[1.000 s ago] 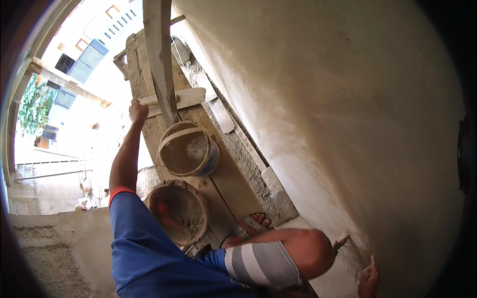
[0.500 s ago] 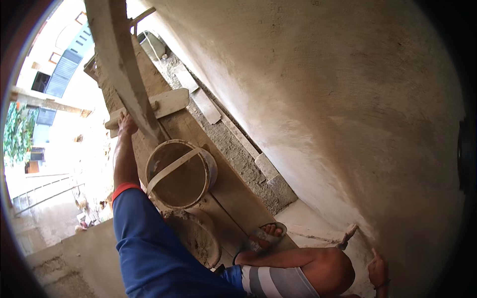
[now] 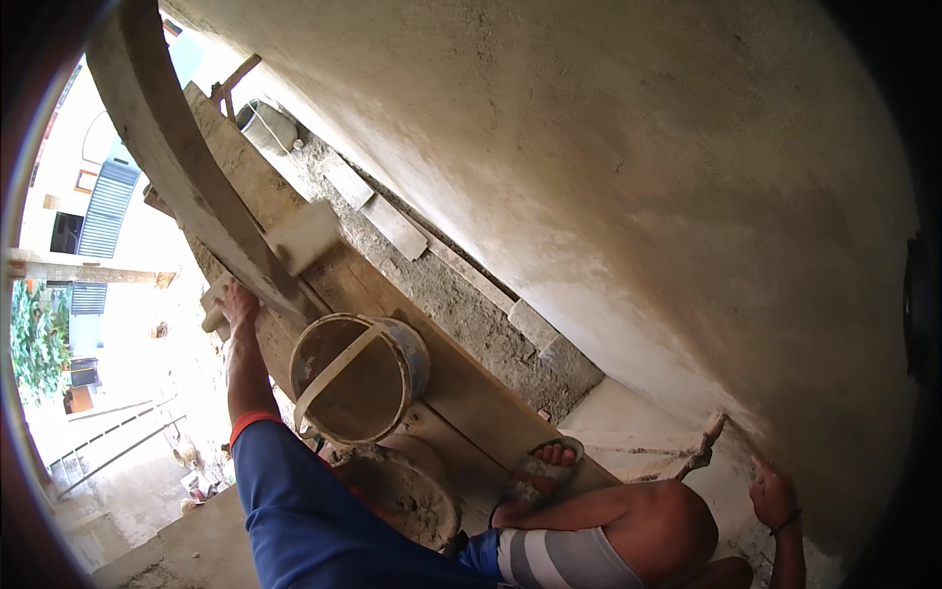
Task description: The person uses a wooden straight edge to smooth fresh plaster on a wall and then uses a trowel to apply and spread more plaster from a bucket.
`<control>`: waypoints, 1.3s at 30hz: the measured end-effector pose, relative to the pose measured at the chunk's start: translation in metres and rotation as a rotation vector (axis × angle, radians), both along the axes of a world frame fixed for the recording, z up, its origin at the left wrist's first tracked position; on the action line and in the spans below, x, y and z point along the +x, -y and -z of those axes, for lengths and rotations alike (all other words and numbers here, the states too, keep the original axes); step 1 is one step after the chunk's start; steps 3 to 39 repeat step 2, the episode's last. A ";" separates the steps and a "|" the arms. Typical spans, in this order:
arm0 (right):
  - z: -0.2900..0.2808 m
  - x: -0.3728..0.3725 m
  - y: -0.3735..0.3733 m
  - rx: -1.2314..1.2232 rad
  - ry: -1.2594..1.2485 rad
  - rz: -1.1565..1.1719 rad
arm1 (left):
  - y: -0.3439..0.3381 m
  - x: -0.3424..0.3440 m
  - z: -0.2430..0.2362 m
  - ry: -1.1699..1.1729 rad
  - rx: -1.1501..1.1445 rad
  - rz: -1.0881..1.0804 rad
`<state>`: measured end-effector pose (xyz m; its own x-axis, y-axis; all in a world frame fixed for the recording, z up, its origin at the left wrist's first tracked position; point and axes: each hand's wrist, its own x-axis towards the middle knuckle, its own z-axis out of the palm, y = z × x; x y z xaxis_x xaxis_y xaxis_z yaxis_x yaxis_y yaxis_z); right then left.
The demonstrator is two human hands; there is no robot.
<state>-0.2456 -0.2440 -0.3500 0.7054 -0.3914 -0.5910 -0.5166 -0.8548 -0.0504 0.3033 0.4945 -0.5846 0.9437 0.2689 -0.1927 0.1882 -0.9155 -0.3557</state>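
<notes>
My left hand (image 3: 238, 302) is closed round the near-left end of a pale wooden board (image 3: 304, 236), which looks like a plasterer's float and is blurred by motion. A thick, mortar-stained upright timber (image 3: 186, 167) crosses in front of it and hides its middle. Just nearer than that hand, a dirty bucket (image 3: 417, 358) with a flat strap across its mouth stands on the plank scaffold (image 3: 471, 422). Below it is a tub (image 3: 453, 510) with mortar in it, partly behind my blue sleeve. At lower right my right hand (image 3: 773, 496) is by the plastered wall, index finger stretched out, holding nothing I can see.
The bare plastered wall (image 3: 628, 196) rises along the right. My sandalled foot (image 3: 549, 466) rests on the planks. Beyond their edge lie a rubble strip (image 3: 461, 314), loose flat boards (image 3: 392, 228) and another bucket (image 3: 265, 128). A rough branch-like piece (image 3: 702, 447) leans near my knee.
The wooden board has shifted and turned under my left hand, behind the timber. My right hand stays by the wall with its finger out. The whole view has swung slightly.
</notes>
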 end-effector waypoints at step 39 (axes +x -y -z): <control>0.000 -0.001 0.004 0.007 -0.001 -0.018 | -0.002 -0.010 -0.010 0.132 0.010 -0.149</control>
